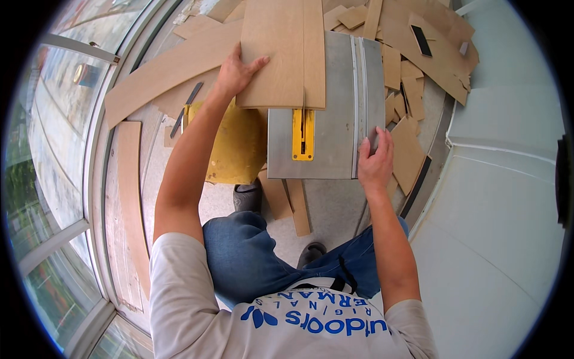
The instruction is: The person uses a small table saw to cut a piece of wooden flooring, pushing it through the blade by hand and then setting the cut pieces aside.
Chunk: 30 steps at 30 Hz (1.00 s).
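Note:
My left hand [238,73] grips the left edge of a wide plywood board [272,54], its thumb lying on the upper face. The board lies on the grey metal top of a table saw [338,140]. A thin blade [304,99] shows at the board's near end, and a straight line runs from it along the board toward the far side. Just in front is a yellow slotted insert [303,143]. My right hand [376,158] is closed over the right edge of the saw top, thumb above, away from the blade; its fingertips are partly hidden.
A yellow rounded object [236,146] stands left of the saw. Plywood offcuts [409,149] are heaped on the right, and a long curved strip [173,72] lies at left. Windows [60,119] line the left side; a pale wall [499,173] stands at right.

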Available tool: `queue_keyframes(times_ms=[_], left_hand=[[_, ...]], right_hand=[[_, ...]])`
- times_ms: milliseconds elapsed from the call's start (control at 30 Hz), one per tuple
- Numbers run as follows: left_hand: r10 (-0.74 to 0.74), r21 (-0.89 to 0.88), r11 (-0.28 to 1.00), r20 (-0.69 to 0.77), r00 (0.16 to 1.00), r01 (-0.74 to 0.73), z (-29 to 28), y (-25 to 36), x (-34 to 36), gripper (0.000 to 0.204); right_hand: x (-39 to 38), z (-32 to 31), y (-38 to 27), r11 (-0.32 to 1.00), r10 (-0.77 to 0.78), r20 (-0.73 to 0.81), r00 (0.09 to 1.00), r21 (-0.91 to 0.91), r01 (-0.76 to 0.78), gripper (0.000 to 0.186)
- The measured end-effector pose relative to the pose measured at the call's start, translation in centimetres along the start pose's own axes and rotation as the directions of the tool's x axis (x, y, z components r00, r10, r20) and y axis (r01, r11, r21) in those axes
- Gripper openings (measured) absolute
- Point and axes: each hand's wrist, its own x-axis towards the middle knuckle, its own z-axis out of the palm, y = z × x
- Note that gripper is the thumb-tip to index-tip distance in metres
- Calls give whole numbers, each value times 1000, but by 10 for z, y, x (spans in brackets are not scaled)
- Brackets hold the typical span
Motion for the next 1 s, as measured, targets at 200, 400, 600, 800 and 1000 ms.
queue_keyframes(times_ms=[200,400,600,800,1000], left_hand=[[-52,2,999,29,998,52,0,2,-4,108],[-56,-8,998,37,998,56,0,-4,-10,113],[-70,39,997,56,996,68,-2,0,-16,116],[-74,66,995,52,996,71,-3,0,-24,117],[-79,82,994,54,995,75,-6,9,-40,111]], right_hand=[[0,1,2,1000,-19,-18,1000,6,19,47],[1,1,1,1000,-17,-5,1000,18,17,47],[1,4,4,1000,-20,-11,1000,6,20,48],[1,3,3,1000,-15,-4,1000,12,15,48],[0,2,3,1000,-25,-8,1000,8,25,48]])
